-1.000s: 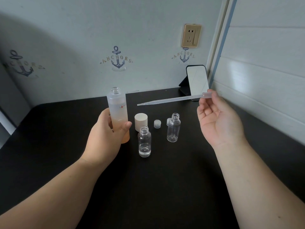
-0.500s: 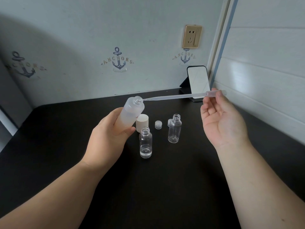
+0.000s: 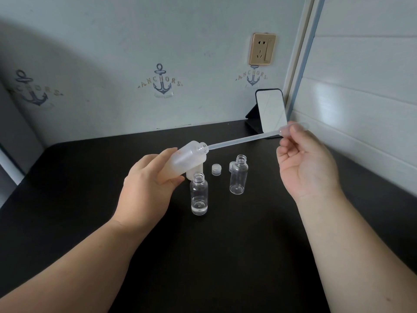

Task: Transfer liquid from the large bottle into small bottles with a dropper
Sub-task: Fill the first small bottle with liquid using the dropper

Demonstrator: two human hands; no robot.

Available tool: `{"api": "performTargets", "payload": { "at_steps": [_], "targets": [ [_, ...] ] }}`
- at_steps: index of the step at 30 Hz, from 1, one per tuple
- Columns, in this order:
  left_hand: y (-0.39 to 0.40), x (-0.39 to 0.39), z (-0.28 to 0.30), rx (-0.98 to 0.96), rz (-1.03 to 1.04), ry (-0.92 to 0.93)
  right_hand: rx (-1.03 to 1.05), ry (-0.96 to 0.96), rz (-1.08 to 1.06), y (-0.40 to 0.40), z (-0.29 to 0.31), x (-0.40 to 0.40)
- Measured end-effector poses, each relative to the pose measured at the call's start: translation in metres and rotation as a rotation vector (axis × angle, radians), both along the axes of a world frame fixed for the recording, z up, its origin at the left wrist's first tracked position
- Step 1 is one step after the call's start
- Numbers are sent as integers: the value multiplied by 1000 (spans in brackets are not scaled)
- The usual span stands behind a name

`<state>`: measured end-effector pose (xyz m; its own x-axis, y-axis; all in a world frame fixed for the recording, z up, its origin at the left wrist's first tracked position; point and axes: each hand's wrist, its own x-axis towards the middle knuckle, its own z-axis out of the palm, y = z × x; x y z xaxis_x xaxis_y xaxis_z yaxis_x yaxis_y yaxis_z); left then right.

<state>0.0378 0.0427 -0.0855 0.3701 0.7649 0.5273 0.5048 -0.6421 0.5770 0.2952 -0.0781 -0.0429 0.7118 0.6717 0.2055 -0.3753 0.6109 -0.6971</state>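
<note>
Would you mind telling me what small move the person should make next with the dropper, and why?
Probably ease the dropper deeper into the large bottle. Its tip sits just at the open neck, while the left hand holds the bottle tilted towards it. The right hand pinches the bulb end, so squeezing now would likely draw only air.

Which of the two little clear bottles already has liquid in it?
The nearer small bottle, just right of the left hand, has liquid pooled at its bottom. The farther small bottle looks empty.
</note>
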Motion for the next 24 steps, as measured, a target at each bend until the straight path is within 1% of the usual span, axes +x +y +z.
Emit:
{"api": "performTargets", "payload": {
  "at_steps": [8, 16, 21, 24],
  "targets": [
    [-3, 3, 1, 32, 5, 40, 1, -157, 86, 2, -1, -8],
    [-6, 6, 2, 62, -14, 48, -58, -337, 167, 7, -6, -26],
    [-5, 6, 0, 74, -9, 41, -90, -392, 166, 9, -8, -27],
    [-4, 6, -1, 60, -4, 39, -88, -379, 182, 8, -8, -26]
  ]
}}
